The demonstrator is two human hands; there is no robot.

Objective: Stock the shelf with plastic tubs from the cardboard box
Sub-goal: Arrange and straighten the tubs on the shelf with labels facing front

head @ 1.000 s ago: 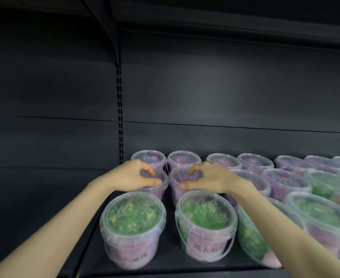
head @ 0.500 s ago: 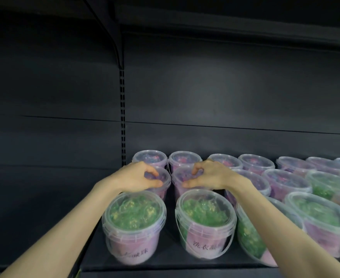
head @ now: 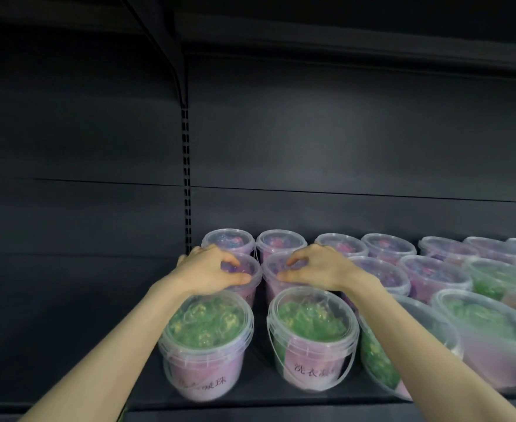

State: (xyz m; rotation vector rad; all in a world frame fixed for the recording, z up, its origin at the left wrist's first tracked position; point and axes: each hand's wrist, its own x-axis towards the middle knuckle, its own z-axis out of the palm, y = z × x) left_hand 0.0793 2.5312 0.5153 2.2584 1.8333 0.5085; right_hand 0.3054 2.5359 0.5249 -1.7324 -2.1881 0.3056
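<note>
Clear plastic tubs stand in rows on a dark shelf [head: 250, 402]. My left hand [head: 211, 269] grips the lid of a pink-filled tub [head: 247, 287] in the second row at the left end. My right hand [head: 314, 268] grips the lid of the neighbouring pink-filled tub [head: 273, 284]. In front of them stand two tubs with green contents [head: 206, 342] [head: 310, 336] and pink labels. Behind are more pink-filled tubs [head: 229, 242] in the back row. The cardboard box is out of sight.
Further tubs [head: 482, 333], green and pink, fill the shelf to the right. A slotted upright [head: 185, 178] and a bracket [head: 171, 65] rise behind the left end. An upper shelf [head: 342, 32] overhangs. The bay left of the upright is dark.
Both hands have moved slightly farther back and up on the two second-row tubs; the view has shifted a little with them. The grips look the same.
</note>
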